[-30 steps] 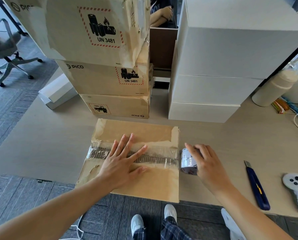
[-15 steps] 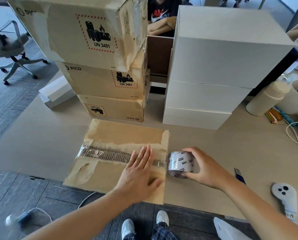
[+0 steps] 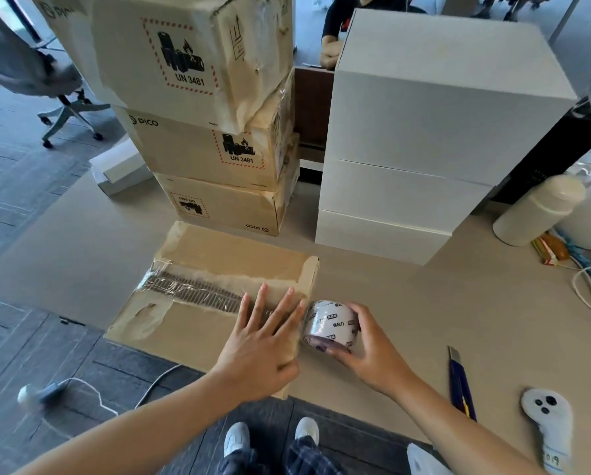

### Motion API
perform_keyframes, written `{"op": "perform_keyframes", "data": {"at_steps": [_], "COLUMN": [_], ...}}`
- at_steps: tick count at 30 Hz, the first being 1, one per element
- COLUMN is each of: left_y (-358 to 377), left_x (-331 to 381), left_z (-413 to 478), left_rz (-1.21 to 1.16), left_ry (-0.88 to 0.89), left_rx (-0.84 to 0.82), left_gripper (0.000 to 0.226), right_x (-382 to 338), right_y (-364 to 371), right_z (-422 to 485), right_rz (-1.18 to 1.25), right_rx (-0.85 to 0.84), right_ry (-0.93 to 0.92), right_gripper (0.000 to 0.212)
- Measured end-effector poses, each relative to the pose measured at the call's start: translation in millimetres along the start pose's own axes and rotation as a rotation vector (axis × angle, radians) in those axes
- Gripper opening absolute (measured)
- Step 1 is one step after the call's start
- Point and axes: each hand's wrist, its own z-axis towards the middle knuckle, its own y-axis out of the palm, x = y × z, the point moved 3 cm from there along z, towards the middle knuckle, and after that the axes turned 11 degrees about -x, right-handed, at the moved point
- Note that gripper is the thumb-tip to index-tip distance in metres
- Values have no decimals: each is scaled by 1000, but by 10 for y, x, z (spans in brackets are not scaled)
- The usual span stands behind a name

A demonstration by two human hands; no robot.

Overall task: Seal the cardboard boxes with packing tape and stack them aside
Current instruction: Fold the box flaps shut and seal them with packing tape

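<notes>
Box in work: a flat brown cardboard box (image 3: 232, 250) lies on the table (image 3: 424, 303), in front of the person, its near edge overhanging the table's front edge.
Seam: a strip of clear tape (image 3: 191, 291) runs left to right along the middle of the box top (wrinkled at the left end, where it folds over the side).
Left hand (image 3: 263, 344): lies flat on the right part of the box top, fingers straight and a little spread, pressing on the tape line.
Tape roll (image 3: 331, 325): white with printed marks, just off the box's right edge, touching or almost touching it.
Right hand (image 3: 372, 351): fingers above and thumb below, curled round the roll.
Brown stack (image 3: 211, 145): three cardboard boxes with UN 3481 labels, piled just behind the box in work; old tape peels from the top one.
White stack (image 3: 424, 132): three white boxes to the right of the brown stack, apart from it.
Utility knife (image 3: 462, 385): blue, on the table right of the right forearm.
Controller (image 3: 547, 426): white, near the table's front right edge.
Bottle (image 3: 537, 210): white, upright beside the white stack.
Small white box (image 3: 122, 166): at the table's left side, behind the brown stack.
Office chair (image 3: 37, 77): grey, on the floor at far left.
</notes>
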Motion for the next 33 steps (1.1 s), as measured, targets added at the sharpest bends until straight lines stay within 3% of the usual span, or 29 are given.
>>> {"op": "perform_keyframes", "data": {"at_steps": [4,9,15,18,23,27,33], "left_y": [11,-21,-15,-25,-18,-68,-111], "left_x": [-8,-1,-8,-11,-20,7,300], "left_z": [8,12,2,-3,10,30,158], "left_rz": [-3,5,-3,-1,-1,9,-35], "left_ry": [-8,-18,-24,-25,-15,-18,-69], "left_rx": [-17,-31,-27,-17,-23,-60,-47], "left_gripper": [94,94,94,94,92,92,109], "right_x": [29,145,411,477,635,617,605], "right_y": [-7,-147,-169,-64,-52,-163,-266], "right_z": [-1,103,162,147,-49,-150,-228], "right_rz": [-2,-294,-645,-485,-348,-274,-346], "right_rx": [79,-56,-206,-171,-90,-49,-122], "right_ry": [-91,-132,-3,56,139,162,20], "right_gripper": [65,73,82,77,46,56,82]}}
